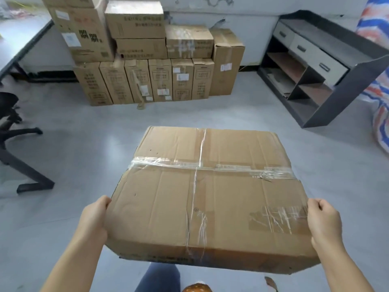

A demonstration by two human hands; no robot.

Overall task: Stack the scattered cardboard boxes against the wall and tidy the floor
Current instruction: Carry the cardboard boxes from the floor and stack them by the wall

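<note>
— Where is the large cardboard box (pixel 207 199) found?

— It is held up in front of the person, above the grey floor (pixel 84 157), its broad taped top turned to the camera. Clear tape is seen crossing it both ways.

— How is it gripped?

— The left hand (pixel 93 218) is pressed against the left edge, with the thumb laid on the top corner; the fingers are hidden under or behind the cardboard. The right hand (pixel 324 220) is clamped on the right edge, its fingers (pixel 315 204) curled over the rim. Both hands are thus closed on the box.

— And the other boxes?

— A stack of boxes (pixel 147 60) is seen against the far wall (pixel 231 17): a row of tall narrow ones stood upright on the floor, wider ones piled on top. It is well apart from the carried box.

— What else is shown?

— A dark shelf unit (pixel 315 66) with pale drawers is stood to the right of the stack. A worktop (pixel 23 36) is seen at the left, and a black chair base (pixel 12 127) below it.
</note>
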